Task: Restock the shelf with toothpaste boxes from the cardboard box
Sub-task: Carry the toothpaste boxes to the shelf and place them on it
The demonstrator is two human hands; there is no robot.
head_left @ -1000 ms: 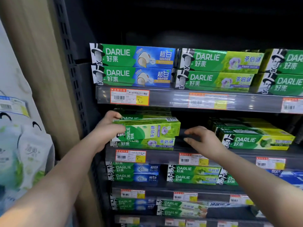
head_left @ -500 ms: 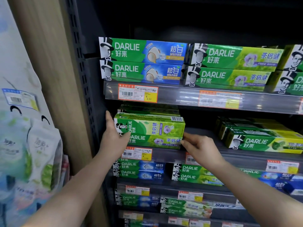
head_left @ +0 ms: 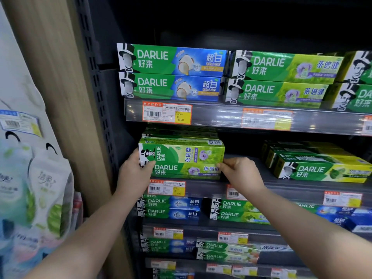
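Two hands square up a toothpaste box on the second shelf

While I watch from far away through the head camera, I see soft white and green bags point(head_left: 40, 190) hanging at the far left, next to a wooden post point(head_left: 60, 97). A little to the right is the dark side wall point(head_left: 96, 87) of the rack, with rows of slots in it.

My left hand point(head_left: 133, 174) comes next. It is pressed on the left end of the top toothpaste box point(head_left: 181, 153), with the thumb on the front and the fingers bent around the end. That box is green and lies flat on top of another green toothpaste box point(head_left: 185, 171), at the left side of the second shelf point(head_left: 302, 190). More boxes of the same kind sit behind it, but I cannot count them.

My right hand point(head_left: 241, 174) is at the right end of the same two boxes. Its fingertips pinch the bottom right corner of the top box.

Above them, the top shelf point(head_left: 221, 119) holds blue and green boxes point(head_left: 171, 72) on the left and green boxes point(head_left: 281, 79) beside them. Below the stack is a price tag point(head_left: 167, 188) with a yellow patch.

Farther right on the second shelf, well apart from my hands, lies a row of yellow-green boxes point(head_left: 322, 172). The lower shelves point(head_left: 201, 228) hold more toothpaste boxes. I cannot see the cardboard box.
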